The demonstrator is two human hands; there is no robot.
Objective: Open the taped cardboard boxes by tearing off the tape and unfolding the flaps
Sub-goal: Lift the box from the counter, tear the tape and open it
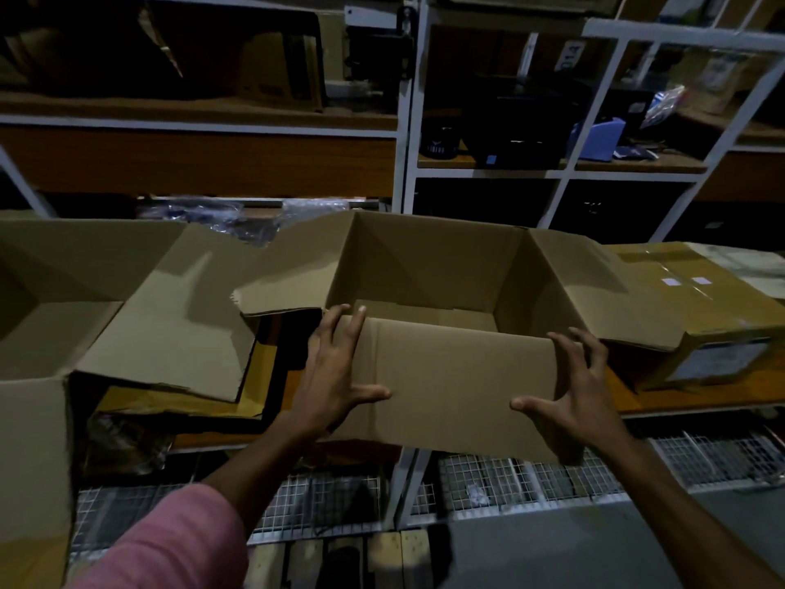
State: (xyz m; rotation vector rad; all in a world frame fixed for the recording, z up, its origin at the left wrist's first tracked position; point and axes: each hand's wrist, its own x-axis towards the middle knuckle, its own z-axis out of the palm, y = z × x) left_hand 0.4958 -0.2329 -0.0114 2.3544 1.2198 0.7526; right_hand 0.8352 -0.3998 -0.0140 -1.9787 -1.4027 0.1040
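Dim storeroom shelving behind, and on the bench [696, 403] the middle box [429, 265] stands open; left hand [335, 371] and right hand [573, 393], fingers spread, press its near flap [458, 384] outward; next, likely, the taped box [696, 299] at right.

Plain brown cardboard box [424, 265], pink sleeve [170, 542], white shelf frame [405, 155], blue item [597, 140] on the shelf, white wire grid [531, 482] below.
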